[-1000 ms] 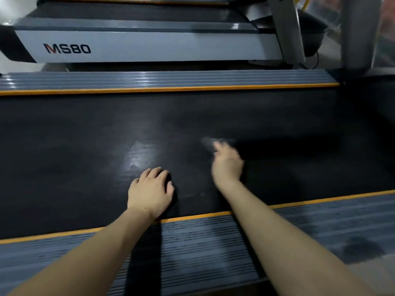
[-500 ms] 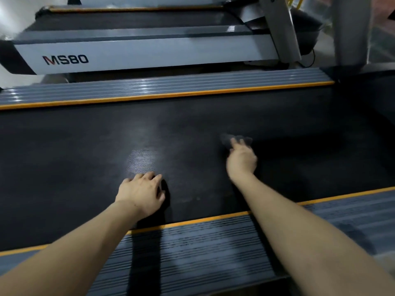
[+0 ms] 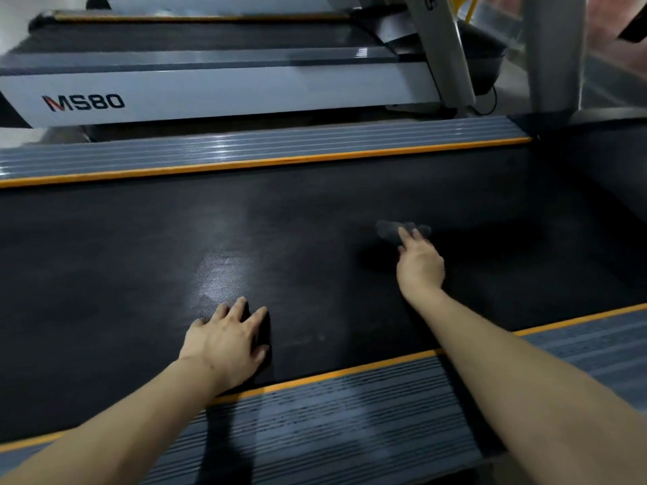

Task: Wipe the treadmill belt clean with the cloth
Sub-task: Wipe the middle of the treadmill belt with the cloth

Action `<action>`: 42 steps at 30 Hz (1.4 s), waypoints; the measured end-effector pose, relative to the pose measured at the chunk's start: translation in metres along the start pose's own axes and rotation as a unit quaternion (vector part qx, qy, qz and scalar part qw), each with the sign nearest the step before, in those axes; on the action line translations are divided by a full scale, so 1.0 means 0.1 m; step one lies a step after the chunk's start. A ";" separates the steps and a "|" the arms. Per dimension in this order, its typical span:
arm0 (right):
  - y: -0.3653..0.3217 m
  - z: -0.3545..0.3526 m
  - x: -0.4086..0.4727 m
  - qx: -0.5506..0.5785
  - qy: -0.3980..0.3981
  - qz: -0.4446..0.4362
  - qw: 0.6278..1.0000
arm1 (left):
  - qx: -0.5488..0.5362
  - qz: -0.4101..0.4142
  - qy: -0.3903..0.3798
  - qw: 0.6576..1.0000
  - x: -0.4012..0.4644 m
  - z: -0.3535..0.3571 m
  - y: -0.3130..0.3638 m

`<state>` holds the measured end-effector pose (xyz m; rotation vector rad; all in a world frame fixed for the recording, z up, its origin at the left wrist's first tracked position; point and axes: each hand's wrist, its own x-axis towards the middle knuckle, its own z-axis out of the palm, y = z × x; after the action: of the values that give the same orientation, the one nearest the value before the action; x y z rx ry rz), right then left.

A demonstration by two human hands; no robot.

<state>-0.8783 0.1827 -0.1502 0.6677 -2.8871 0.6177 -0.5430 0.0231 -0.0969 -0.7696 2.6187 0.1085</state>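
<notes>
The black textured treadmill belt (image 3: 122, 260) runs across the middle of the view. My right hand (image 3: 420, 264) reaches out over the belt's centre right and presses a small dark grey cloth (image 3: 388, 230) onto it; the cloth shows beyond my fingertips, the rest is hidden under the hand. My left hand (image 3: 227, 341) lies flat on the belt near its front edge, fingers spread, holding nothing.
Ribbed grey side rails with orange edge strips border the belt, one at the front (image 3: 315, 425) and one at the back (image 3: 245, 152). Behind stands a second treadmill marked MS80 (image 3: 210, 92). A grey upright post (image 3: 553, 54) rises at the back right.
My right hand has slid the cloth to the right and further away across the belt. The left hand has shifted slightly left along the front edge.
</notes>
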 end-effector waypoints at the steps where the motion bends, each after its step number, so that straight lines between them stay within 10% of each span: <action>1: -0.15 0.02 -0.11 0.001 0.009 0.018 1.000 | -0.016 -0.004 -0.019 1.000 0.01 -0.01 -0.04; 9: -1.23 0.22 -1.28 0.097 -0.132 -0.304 0.938 | -0.083 -0.007 -0.077 0.994 0.06 0.06 -0.04; 19: 0.16 -0.41 -0.55 -0.045 -0.055 0.059 0.996 | -0.063 -0.022 -0.022 0.998 -0.04 0.19 -0.01; 28: -0.88 -0.11 -1.33 0.033 -0.183 -0.207 0.961 | -0.086 -0.027 0.017 0.996 -0.08 0.21 -0.04; 37: -0.15 -0.49 -0.95 -0.035 -0.081 0.081 0.993 | -0.183 -0.031 0.133 0.974 -0.31 0.38 -0.03; 42: -1.12 -0.10 -1.65 0.007 -0.123 -0.092 0.988 | -0.171 -0.050 0.143 0.973 -0.35 0.56 0.01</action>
<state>-0.6803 0.1604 -0.1335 1.0679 -2.9941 0.5659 -0.4964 0.0524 -0.1339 -1.1047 2.8640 0.4632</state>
